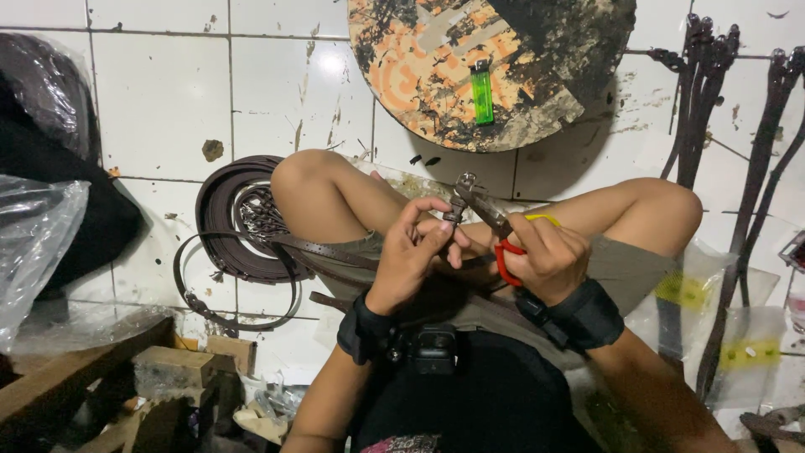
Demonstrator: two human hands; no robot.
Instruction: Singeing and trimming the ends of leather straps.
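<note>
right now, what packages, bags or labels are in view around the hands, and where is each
Clear plastic sleeves: on the floor right of the right hand, flat, see-through, each with a yellow label patch.
Crumpled clear plastic bag: far left, translucent, beside a black bag.
Round board: top centre on the white tiles, orange and black worn print, a green lighter on it.
No screens in view.

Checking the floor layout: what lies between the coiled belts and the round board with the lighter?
In the head view, the person's bent knee lies between the coiled belts and the round board bearing the green lighter; otherwise only tile.
</note>
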